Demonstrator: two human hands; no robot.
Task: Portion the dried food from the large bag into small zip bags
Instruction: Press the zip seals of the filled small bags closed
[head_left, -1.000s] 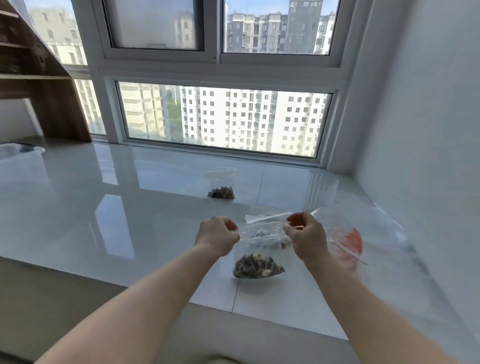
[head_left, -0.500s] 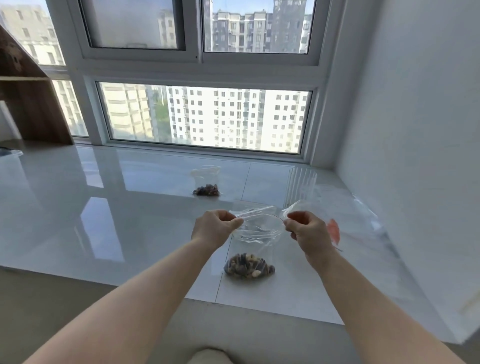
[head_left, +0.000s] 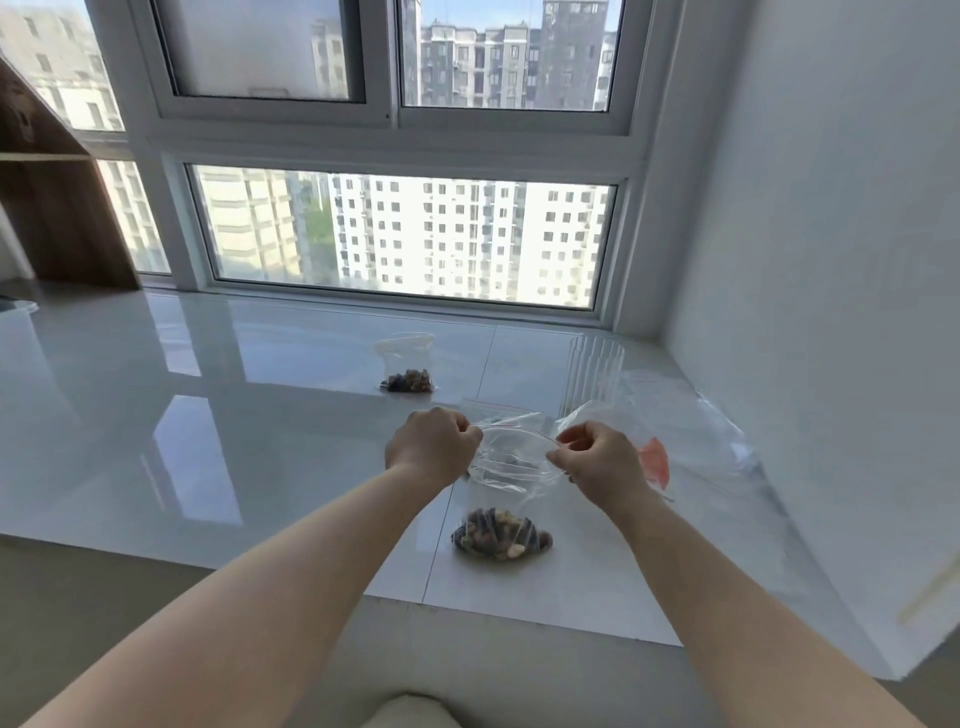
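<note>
A small clear zip bag (head_left: 506, 480) stands on the white sill (head_left: 260, 441), with dark and pale dried food (head_left: 500, 534) heaped in its bottom. My left hand (head_left: 434, 446) pinches the bag's top left corner. My right hand (head_left: 597, 460) pinches the top right corner, and the mouth gapes between them. A second small zip bag (head_left: 408, 364) with dried food lies farther back, near the window. The large clear bag (head_left: 675, 441), with a red mark on it, lies crumpled behind my right hand.
A white wall (head_left: 831, 312) rises close on the right. A wooden shelf unit (head_left: 52, 208) stands at the far left by the window. The sill's front edge (head_left: 363, 597) drops to a grey floor.
My hands have drawn a little closer together on the bag's top, and the mouth now bulges open. The camera has shifted slightly right.
</note>
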